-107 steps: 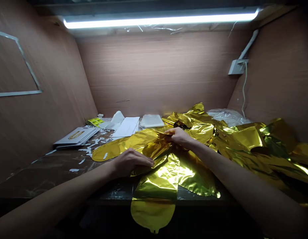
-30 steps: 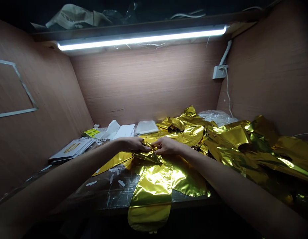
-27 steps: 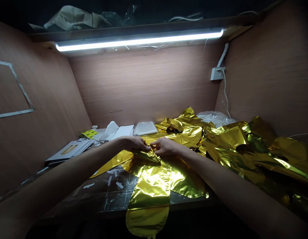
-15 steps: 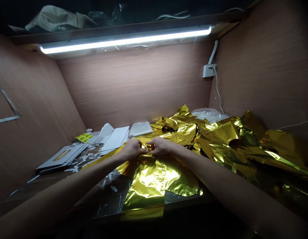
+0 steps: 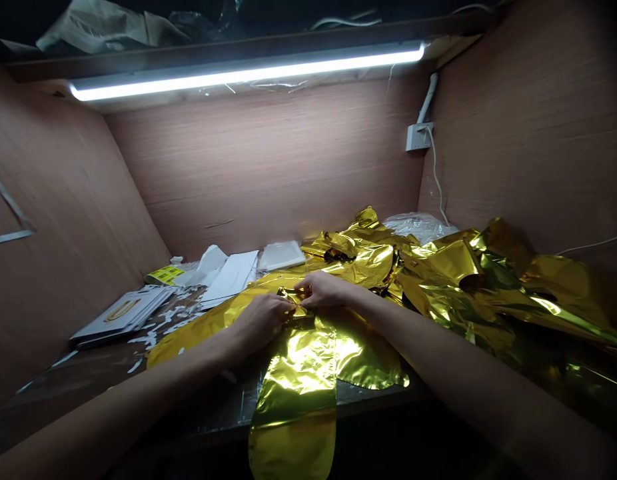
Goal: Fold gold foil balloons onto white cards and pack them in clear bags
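A flat gold foil balloon (image 5: 294,380) lies spread across the front of the counter (image 5: 78,377), with several long lobes fanning out from a small gathered fold (image 5: 290,295) at its centre. One lobe runs left, a shorter one lies to the right, and the longest hangs over the counter's front edge. The two hands sit close together at the fold: the right hand (image 5: 324,289) pinches it between thumb and fingers, while the left hand (image 5: 262,325) curls in from the near side, its fingers gripping the same crumpled foil.

Just right of the hands, a large heap of gold foil (image 5: 453,283) rises against the wall, with a clear plastic bag (image 5: 418,227) behind it. To the left lie white folded papers (image 5: 228,279), a white flat pack (image 5: 281,256), a yellow label sheet (image 5: 164,275), a stack of printed cards (image 5: 121,311) and scattered white scraps (image 5: 153,337). A light tube (image 5: 248,75) shines overhead.
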`<state>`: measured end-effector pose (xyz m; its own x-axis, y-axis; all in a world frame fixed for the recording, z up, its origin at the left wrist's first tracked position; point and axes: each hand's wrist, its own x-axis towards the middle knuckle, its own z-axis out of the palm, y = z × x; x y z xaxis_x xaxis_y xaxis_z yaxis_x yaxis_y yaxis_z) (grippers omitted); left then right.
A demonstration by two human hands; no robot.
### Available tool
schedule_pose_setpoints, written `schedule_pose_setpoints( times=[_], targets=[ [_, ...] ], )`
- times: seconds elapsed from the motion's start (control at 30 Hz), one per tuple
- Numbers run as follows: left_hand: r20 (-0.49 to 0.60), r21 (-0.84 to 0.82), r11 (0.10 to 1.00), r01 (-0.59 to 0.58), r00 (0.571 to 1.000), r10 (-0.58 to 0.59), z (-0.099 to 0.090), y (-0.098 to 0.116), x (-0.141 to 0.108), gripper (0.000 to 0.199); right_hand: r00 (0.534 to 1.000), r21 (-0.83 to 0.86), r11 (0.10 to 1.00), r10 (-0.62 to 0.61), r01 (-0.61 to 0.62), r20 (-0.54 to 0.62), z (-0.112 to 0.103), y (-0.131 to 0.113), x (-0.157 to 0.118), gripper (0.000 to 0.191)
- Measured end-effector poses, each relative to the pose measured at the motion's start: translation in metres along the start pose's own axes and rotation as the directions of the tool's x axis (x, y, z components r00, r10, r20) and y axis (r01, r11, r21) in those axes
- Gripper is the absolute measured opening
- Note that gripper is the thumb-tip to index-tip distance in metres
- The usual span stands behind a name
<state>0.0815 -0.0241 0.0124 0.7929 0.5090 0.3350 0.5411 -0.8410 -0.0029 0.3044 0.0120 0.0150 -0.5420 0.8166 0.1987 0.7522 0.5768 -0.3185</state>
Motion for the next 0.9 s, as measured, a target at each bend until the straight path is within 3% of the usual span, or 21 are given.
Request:
schedule_pose_setpoints(
  times=[0.2,0.37,0.5,0.6,0.77,0.9],
  targets=[
    [0.1,-0.026,0.998,0.053,0.994,-0.05,-0.004,0.018,-0.012,0.035,0.994,-0.006,0.995,0.103,-0.103,-0.045,0.0,0.003,0.002,0.057],
    [0.213,-0.039,0.999,-0.001,0.977,0.009,-0.006,0.018,-0.019,0.087,0.977,-0.015,0.981,0.191,-0.193,-0.089,0.006,-0.01,0.005,0.05],
    [0.275,-0.061,0.998,0.032,0.961,-0.014,-0.007,0.017,-0.024,0.108,0.957,0.004,0.961,0.277,-0.278,-0.085,0.008,-0.014,0.011,0.048],
    [0.304,-0.087,0.995,0.051,0.953,-0.022,-0.008,0.018,-0.027,0.109,0.943,0.038,0.948,0.317,-0.315,-0.101,0.009,-0.014,0.014,0.041],
    [0.302,-0.134,0.989,0.056,0.953,-0.013,-0.009,0.02,-0.03,0.105,0.942,0.141,0.959,0.272,-0.247,-0.197,0.012,-0.015,0.013,0.024],
    [0.26,-0.216,0.975,0.045,0.966,0.014,-0.008,0.014,-0.028,0.071,0.948,0.099,0.994,0.084,-0.056,-0.307,0.014,-0.017,0.008,0.017]
  ],
)
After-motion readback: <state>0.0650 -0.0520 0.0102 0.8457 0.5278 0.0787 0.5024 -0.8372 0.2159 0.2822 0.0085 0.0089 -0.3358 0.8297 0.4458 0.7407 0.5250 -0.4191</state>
